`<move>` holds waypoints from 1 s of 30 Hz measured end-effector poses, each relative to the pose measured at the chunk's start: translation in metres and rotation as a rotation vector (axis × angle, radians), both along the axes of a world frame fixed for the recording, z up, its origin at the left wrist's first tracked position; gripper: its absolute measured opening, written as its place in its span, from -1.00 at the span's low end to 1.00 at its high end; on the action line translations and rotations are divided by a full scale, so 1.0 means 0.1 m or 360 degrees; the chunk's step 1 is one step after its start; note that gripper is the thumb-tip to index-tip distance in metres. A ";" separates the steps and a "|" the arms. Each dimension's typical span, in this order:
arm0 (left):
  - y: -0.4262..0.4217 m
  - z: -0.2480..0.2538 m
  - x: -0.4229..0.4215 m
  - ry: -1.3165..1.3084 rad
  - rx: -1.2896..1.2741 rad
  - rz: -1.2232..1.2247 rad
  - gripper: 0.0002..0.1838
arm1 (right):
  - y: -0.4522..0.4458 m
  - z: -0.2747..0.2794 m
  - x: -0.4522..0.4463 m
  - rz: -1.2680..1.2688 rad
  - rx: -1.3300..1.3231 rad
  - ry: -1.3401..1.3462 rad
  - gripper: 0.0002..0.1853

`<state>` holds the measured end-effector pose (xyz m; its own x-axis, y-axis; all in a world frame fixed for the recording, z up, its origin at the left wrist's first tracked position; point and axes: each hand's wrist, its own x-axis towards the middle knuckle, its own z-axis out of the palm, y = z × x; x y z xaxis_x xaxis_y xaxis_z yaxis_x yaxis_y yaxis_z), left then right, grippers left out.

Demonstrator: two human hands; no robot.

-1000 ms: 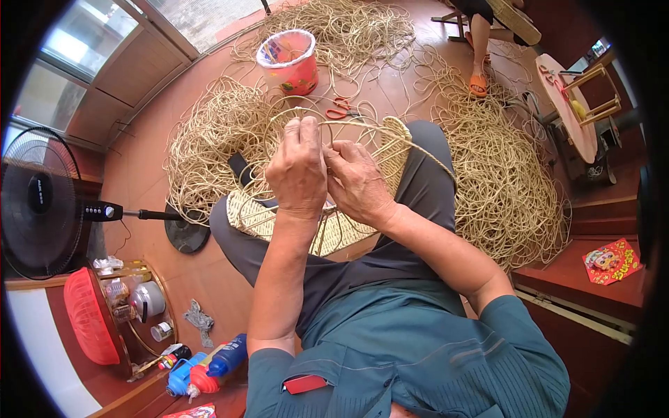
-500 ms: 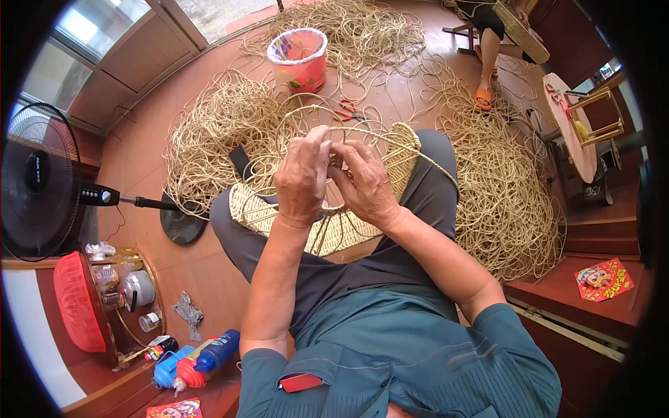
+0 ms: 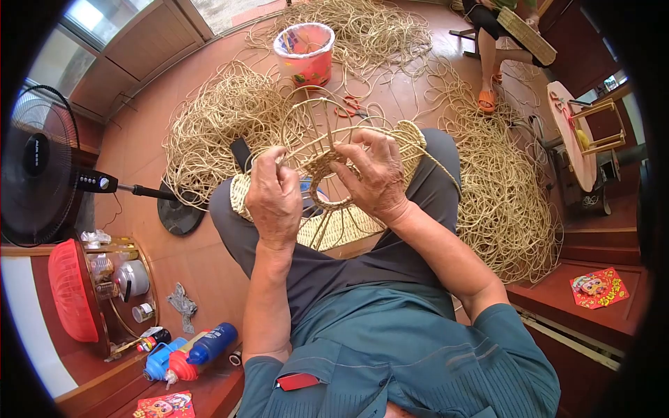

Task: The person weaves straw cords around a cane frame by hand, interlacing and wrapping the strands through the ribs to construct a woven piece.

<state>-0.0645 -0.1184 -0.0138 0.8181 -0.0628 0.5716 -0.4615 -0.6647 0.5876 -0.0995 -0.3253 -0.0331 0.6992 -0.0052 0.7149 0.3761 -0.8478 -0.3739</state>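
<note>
A round wire frame with a partly woven straw-coloured ring (image 3: 325, 200) rests over my lap. My left hand (image 3: 275, 198) is at the left of the ring, its thumb and fingers pinched on a strand. On the right side, my right hand (image 3: 373, 171) grips the woven cord band at the ring's upper edge. Thin spokes rise between the two hands. A thick cord runs from the work over my right knee. Beneath the frame, a woven straw piece (image 3: 338, 233) lies across my legs.
Cord heaps (image 3: 226, 129) surround my legs. Ahead are a pink bucket (image 3: 304, 66) and red-handled pliers (image 3: 352, 108). A black fan (image 3: 38, 164) stands left. Another person's sandalled foot (image 3: 486, 101) is at the upper right, near a small round table (image 3: 571, 136). Bottles (image 3: 212, 343) lie lower left.
My hands have moved apart, the left one leftward, exposing the woven ring between them. The view has shifted slightly, and more of the other person shows.
</note>
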 end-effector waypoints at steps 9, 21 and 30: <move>0.11 0.07 0.10 0.0091 -0.0122 0.0045 -0.80 | 0.00 -0.10 0.02 0.0086 -0.0211 -0.0158 -0.44; -0.11 0.51 0.54 0.0718 -0.1113 -0.0753 -0.75 | 0.10 -0.08 -0.16 0.0024 -0.0487 0.0231 -0.19; -0.20 0.59 0.48 0.0549 -0.0491 -0.0726 -0.81 | 0.12 0.05 -0.23 0.0013 -0.0633 0.0396 0.02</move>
<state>-0.0161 -0.1387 0.0452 0.8878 -0.3226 0.3283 -0.4085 -0.2235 0.8850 -0.1223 -0.3130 -0.0278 0.8484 0.2419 0.4708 0.3238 -0.9408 -0.1000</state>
